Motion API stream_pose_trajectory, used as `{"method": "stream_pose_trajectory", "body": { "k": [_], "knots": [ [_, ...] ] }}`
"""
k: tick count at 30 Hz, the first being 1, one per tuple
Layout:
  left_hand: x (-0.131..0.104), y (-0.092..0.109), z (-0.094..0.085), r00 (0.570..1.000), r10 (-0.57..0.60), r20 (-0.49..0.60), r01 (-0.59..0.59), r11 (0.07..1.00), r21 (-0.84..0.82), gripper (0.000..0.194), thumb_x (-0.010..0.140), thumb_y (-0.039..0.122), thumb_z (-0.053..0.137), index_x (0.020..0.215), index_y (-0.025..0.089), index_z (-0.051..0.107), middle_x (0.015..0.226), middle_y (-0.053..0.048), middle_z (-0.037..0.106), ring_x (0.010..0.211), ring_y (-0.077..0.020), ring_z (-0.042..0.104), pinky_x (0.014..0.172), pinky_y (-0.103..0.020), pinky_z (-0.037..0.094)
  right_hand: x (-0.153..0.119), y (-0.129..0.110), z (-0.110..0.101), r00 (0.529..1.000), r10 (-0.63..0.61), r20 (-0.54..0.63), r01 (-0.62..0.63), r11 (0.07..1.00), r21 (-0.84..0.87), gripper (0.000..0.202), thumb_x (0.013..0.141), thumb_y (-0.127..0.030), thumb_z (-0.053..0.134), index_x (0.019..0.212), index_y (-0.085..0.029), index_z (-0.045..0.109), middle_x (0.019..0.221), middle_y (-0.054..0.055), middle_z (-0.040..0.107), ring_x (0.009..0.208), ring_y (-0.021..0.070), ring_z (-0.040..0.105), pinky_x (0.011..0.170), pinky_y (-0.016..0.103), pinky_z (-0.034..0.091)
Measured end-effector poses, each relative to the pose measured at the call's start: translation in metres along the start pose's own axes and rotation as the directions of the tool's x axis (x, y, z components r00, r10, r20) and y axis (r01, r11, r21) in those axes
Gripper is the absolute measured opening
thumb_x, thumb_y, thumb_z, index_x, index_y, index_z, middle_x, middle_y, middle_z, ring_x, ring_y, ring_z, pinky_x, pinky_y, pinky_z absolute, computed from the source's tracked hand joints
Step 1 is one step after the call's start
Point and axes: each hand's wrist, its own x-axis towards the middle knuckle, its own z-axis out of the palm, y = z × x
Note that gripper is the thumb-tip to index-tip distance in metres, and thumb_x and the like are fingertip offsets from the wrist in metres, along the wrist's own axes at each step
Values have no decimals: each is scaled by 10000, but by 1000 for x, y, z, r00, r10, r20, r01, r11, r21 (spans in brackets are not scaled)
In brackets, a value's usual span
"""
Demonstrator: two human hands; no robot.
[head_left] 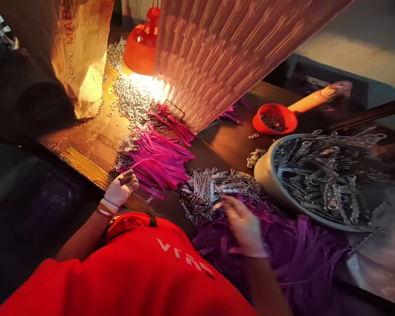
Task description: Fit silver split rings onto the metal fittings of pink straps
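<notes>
My left hand (121, 189), in a pale glove with dark fingertips, is closed at the table's front edge; a pink strip seems to run from its fingers towards the pile of magenta strips (161, 158). Whatever else it grips is too small to tell. My right hand (245, 224), also gloved, reaches with fingers apart over the right side of a heap of silvery metal chain pieces (206, 188). Its fingertips touch or hover just above the heap; which one I cannot tell. Purple strips (292, 245) lie around and beneath this hand.
A wide tub (266, 169) full of metal pieces stands at the right, with a red cup (258, 120) behind it. An orange lamp (140, 50) lights small metal links (130, 98). A paper sack (82, 66) and a ribbed translucent sheet (213, 57) stand at the back.
</notes>
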Motion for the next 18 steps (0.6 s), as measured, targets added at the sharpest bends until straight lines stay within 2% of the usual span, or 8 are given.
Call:
{"method": "stream_pose_trajectory", "body": {
  "k": [3, 5, 7, 9, 11, 12, 15, 18],
  "knots": [
    [19, 33, 12, 997, 48, 58, -40, 989, -144, 323, 684, 1, 667, 977, 134, 637, 857, -56, 649, 752, -156, 653, 686, -292, 566, -11, -38, 87, 966, -55, 252, 15, 987, 159, 414, 874, -474, 500, 1106, -205, 712, 1122, 100, 744, 1017, 250, 692, 952, 407, 525],
    [40, 61, 12, 989, 144, -9, -145, 988, -53, 349, 647, -13, 671, 957, 138, 623, 838, -47, 649, 727, -155, 657, 674, -293, 567, -14, -47, 132, 953, -56, 298, 24, 993, 113, 352, 864, -446, 494, 1028, -237, 725, 1044, 74, 765, 958, 241, 707, 916, 376, 536],
    [67, 92, 7, 956, 271, -110, -263, 961, 83, 338, 643, 8, 668, 944, 149, 608, 828, -41, 639, 706, -155, 658, 656, -298, 562, -13, -43, 162, 981, 11, 195, -18, 999, 34, 365, 882, -439, 448, 1021, -232, 714, 1048, 101, 762, 953, 270, 707, 915, 408, 529],
    [98, 123, 0, 899, 395, -189, -353, 909, 220, 311, 661, 43, 663, 942, 159, 596, 829, -31, 624, 693, -150, 657, 635, -291, 551, -9, -32, 181, 993, 112, -28, -112, 994, -15, 422, 915, -438, 380, 1070, -196, 690, 1104, 162, 740, 990, 308, 697, 925, 445, 516],
    [134, 152, -7, 856, 473, -209, -398, 860, 318, 281, 690, 65, 658, 944, 165, 593, 843, -19, 614, 699, -133, 655, 635, -269, 541, -5, -21, 196, 956, 184, -230, -199, 979, -42, 457, 932, -431, 341, 1117, -161, 660, 1122, 203, 721, 1002, 331, 693, 893, 446, 519],
    [153, 165, -10, 836, 508, -206, -412, 830, 376, 259, 701, 65, 653, 934, 163, 594, 844, -14, 612, 701, -122, 650, 642, -255, 536, -2, -17, 204, 933, 208, -292, -236, 970, -64, 459, 935, -426, 337, 1134, -154, 648, 1108, 207, 720, 976, 336, 697, 850, 437, 527],
    [215, 193, -12, 807, 574, -138, -419, 721, 552, 215, 718, 7, 616, 886, 140, 601, 821, -2, 612, 704, -93, 621, 671, -220, 520, 4, -18, 227, 909, 268, -320, -341, 919, -198, 463, 936, -397, 346, 1208, -132, 610, 1016, 218, 718, 804, 349, 699, 682, 423, 510],
    [280, 206, -6, 820, 572, -28, -395, 599, 697, 243, 758, -65, 546, 914, 107, 618, 767, 20, 600, 660, -69, 564, 687, -218, 497, 9, -27, 243, 903, 319, -289, -411, 838, -359, 478, 919, -330, 380, 1275, -75, 572, 931, 247, 702, 693, 361, 675, 603, 420, 469]
  ]
}}
